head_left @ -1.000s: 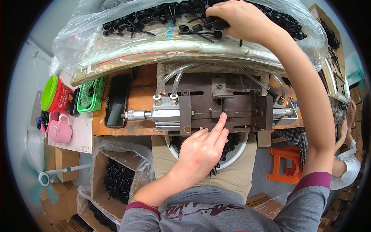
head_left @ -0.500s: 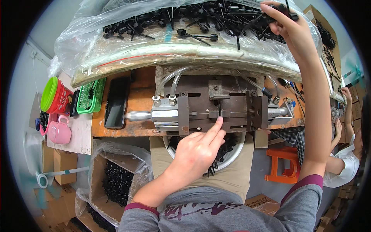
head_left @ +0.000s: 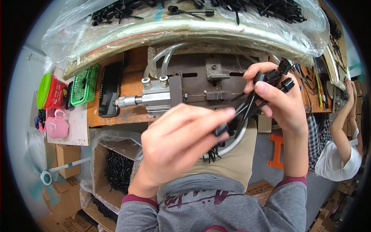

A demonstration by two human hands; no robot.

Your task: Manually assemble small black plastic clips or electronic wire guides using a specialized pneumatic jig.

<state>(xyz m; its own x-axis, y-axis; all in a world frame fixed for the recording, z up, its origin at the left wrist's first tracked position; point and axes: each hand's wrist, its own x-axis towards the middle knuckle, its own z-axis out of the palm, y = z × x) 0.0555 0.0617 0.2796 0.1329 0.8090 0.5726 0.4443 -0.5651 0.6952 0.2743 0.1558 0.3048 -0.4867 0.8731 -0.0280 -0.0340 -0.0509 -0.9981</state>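
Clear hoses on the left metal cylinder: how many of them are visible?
2: the outer hose on the metal cylinder's left fitting, the inner hose on its right fitting. Its top shows no others.

An orange-brown wooden bench [head_left: 133, 73] carries a dark metal fixture [head_left: 195, 84] with a silver cylinder [head_left: 157, 97], midway along its near edge. Left of this lies a black smartphone [head_left: 109, 91]; a green plastic basket [head_left: 91, 89] stands at the left edge, and thin yellow and black items [head_left: 320, 88] lie toward the right.
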